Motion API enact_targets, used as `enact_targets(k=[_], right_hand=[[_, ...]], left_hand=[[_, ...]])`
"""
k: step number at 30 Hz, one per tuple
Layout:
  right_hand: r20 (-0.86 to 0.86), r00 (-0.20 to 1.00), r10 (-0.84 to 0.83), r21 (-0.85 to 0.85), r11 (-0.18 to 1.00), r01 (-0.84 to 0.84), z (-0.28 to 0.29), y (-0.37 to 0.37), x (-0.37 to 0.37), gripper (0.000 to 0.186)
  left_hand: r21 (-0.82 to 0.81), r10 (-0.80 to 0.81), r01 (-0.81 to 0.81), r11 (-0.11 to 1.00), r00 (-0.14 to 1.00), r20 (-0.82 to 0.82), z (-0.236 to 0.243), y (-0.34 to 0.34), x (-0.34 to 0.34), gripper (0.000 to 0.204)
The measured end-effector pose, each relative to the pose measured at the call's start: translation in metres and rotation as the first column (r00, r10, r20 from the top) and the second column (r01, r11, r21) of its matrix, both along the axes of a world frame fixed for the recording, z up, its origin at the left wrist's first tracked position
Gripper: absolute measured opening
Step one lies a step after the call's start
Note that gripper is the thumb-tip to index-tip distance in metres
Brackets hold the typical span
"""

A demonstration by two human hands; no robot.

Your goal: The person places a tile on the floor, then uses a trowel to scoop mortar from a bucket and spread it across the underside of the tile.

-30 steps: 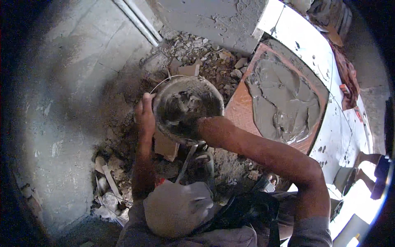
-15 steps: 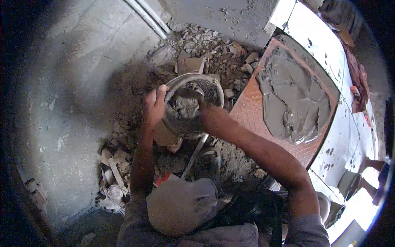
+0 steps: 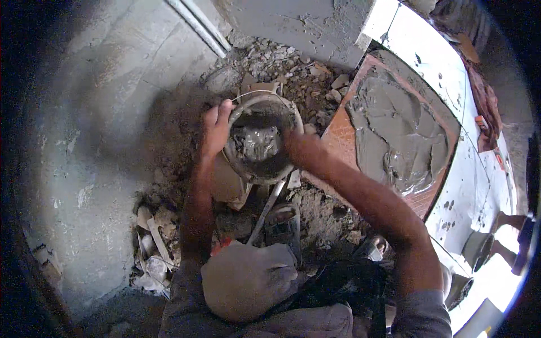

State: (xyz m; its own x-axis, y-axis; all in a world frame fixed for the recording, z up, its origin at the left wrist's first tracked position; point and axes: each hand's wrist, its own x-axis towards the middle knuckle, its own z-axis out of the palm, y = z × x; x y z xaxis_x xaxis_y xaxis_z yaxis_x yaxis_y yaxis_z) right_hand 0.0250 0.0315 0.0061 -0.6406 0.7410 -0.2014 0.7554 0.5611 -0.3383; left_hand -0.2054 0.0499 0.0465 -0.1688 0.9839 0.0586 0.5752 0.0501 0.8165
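My left hand (image 3: 217,127) grips the rim of a round, mortar-smeared bucket (image 3: 292,111) at its upper left, beside the thin wire handle. Wet grey mortar (image 3: 256,143) lies inside. My right hand (image 3: 301,146), blurred, is at the bucket's right side with curled fingers; what it holds is too hidden to make out. Right of the bucket, a terracotta tile (image 3: 338,152) lies face up with a thick spread of grey mortar (image 3: 394,132) over most of it.
Rubble (image 3: 282,56) surrounds the bucket, with broken pieces (image 3: 152,253) lower left. Pipes (image 3: 200,31) run along the grey surface at upper left. White tiles (image 3: 462,186) line the right, bearing a reddish cloth (image 3: 484,112). Another person's bare limbs (image 3: 504,248) show at the right edge.
My right hand has shifted up and a little rightward in the bucket. My left hand stays on the rim and has risen in view with the bucket. The mortar inside has changed shape.
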Motion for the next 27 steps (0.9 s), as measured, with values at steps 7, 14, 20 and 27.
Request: enact_targets(k=[7,14,20,27], right_hand=[[0.058,0.990,0.132,-0.096,0.987,-0.126,0.029,-0.023,0.004,0.025],[-0.147,0.986,-0.074,-0.020,0.997,0.072,0.009,-0.023,-0.006,0.023],[-0.018,0.998,0.061,0.018,0.998,-0.061,0.016,-0.010,-0.003,0.020],[0.105,0.984,0.144,-0.097,0.986,-0.134,0.023,-0.015,-0.003,0.020]], left_hand=[[-0.046,0.100,-0.099,0.994,0.995,0.023,0.011,-0.012,-0.006,0.049],[-0.044,0.053,-0.052,0.998,0.998,0.017,-0.002,-0.004,-0.013,0.050],[-0.015,0.100,-0.099,0.995,0.995,0.024,0.003,-0.009,-0.010,0.050],[-0.104,0.116,-0.122,0.987,0.991,-0.063,0.016,-0.011,-0.002,0.050]])
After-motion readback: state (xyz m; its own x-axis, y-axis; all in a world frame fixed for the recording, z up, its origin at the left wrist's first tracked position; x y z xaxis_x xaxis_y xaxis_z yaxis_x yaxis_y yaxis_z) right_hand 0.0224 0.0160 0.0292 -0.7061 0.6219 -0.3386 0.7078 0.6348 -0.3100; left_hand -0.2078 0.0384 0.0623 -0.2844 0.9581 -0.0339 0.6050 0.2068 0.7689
